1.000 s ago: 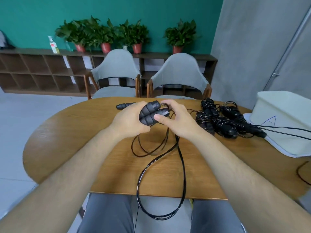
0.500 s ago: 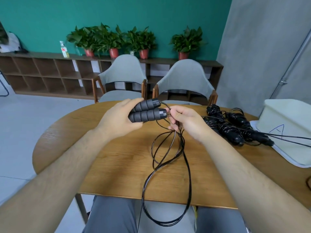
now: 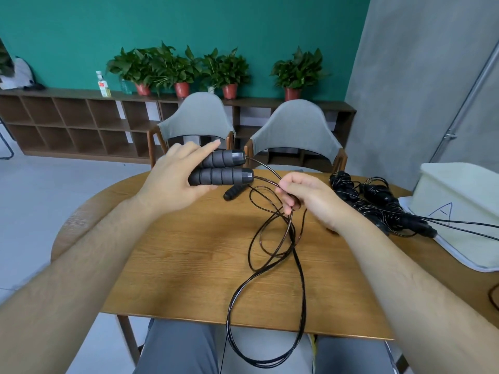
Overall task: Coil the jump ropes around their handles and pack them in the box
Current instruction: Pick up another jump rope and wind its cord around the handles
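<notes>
My left hand grips two black foam jump-rope handles side by side above the wooden table, their capped ends pointing right. The thin black rope runs from the handles into my right hand, which pinches several strands just right of them. Below that hand the rope hangs in long loops over the table's near edge. Another black handle lies on the table behind. The white box, marked with a blue "A", stands at the right edge.
Several coiled black jump ropes lie in a heap between my right hand and the box, with loose strands trailing right. Two grey chairs stand at the table's far side. A low shelf with potted plants lines the green wall.
My left hand has lifted the two handles higher and turned them level. My right hand has slid off the handles and along the rope to the right, drawing the loops up.
</notes>
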